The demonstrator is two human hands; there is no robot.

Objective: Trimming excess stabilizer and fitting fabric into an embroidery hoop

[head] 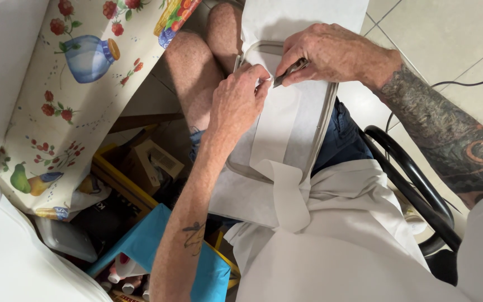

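- Hoop point(324, 120) with white fabric point(286, 117) lies on the lap, long axis running away from the body.
- Left hand point(236, 103) pinches fabric at the hoop's far end, fingers narrow.
- Right hand point(331, 53) grips a thin dark tool point(289, 71), tip just beside the left fingertips.
- Flowered tablecloth point(68, 100) left; tile floor point(448, 39) right.

1. The right forearm point(448, 134) bears dense, dark tattooing with a reddish swirl.
2. The left forearm point(194, 235) carries one small dark tattoo.
3. Dark blue shorts point(342, 140) cover the thighs; knees are bare.
4. A white top point(331, 257) covers the torso.
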